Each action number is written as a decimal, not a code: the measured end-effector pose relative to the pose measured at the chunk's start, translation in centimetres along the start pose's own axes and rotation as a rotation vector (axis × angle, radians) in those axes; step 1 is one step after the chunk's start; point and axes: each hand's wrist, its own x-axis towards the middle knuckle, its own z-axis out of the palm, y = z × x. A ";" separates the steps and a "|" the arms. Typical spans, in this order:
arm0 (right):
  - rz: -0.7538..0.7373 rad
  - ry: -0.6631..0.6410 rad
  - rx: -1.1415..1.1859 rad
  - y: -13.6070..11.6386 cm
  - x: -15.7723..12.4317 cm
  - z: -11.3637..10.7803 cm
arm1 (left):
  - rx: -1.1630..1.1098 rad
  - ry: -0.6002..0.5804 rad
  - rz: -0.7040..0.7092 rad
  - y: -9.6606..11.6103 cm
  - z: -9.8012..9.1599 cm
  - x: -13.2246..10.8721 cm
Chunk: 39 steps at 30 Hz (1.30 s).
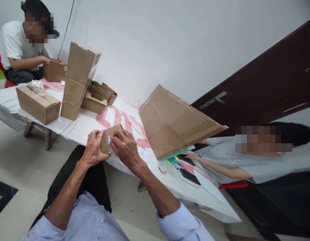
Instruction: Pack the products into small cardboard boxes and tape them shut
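Note:
A small brown cardboard box (104,143) is between my hands at the table's near edge. My left hand (94,149) is wrapped round its left side, with the thumb along the lower edge. On its right, my right hand (125,147) has bent fingers pressed together at a small white label (109,139) on the box face. Whether those fingers pinch the label or only press it cannot be made out. Clear tape or film shines on the box below the label.
Stacked cartons (76,85), a closed long carton (38,102) and an opened carton (96,100) stand on the cloth-covered table (87,125). A large cardboard sheet (175,124) leans at the right. Phones lie beyond it; two people sit at either end.

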 end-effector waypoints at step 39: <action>0.131 0.038 0.005 -0.7 -1.8 -0.3 | 0.054 0.003 -0.009 2.5 0.7 -0.5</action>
